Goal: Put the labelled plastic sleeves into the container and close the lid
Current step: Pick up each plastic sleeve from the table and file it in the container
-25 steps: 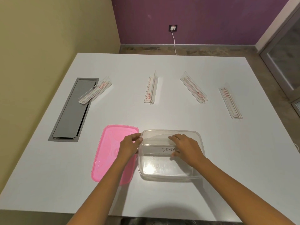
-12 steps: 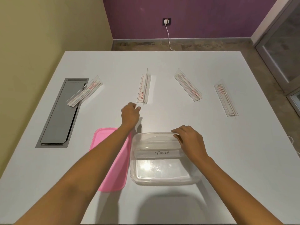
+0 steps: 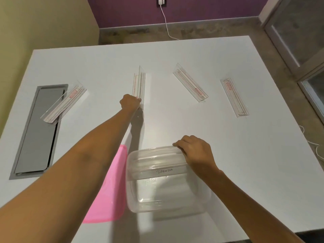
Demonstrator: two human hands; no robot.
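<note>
A clear plastic container (image 3: pixel 133 188) stands open near the table's front edge, with a sleeve labelled PANDA (image 3: pixel 157 171) lying inside it. My right hand (image 3: pixel 194 151) grips its far rim. The pink lid (image 3: pixel 108 199) lies flat to its left, partly under my left forearm. Several labelled sleeves lie in a row farther back: one at the left (image 3: pixel 64 102), one in the middle (image 3: pixel 139 83), and two to the right (image 3: pixel 190 85) (image 3: pixel 234 97). My left hand (image 3: pixel 129 103) is stretched out with its fingers closed on the near end of the middle sleeve.
A grey cable hatch (image 3: pixel 36 134) is set into the table at the left, and the left sleeve overlaps its far corner. A white cable (image 3: pixel 167 25) runs from a wall socket to behind the table. A yellow wall is close on the left.
My left hand left the container's rim and reached forward to the middle sleeve, closing on its near end. My right hand stayed on the container. The view moved closer.
</note>
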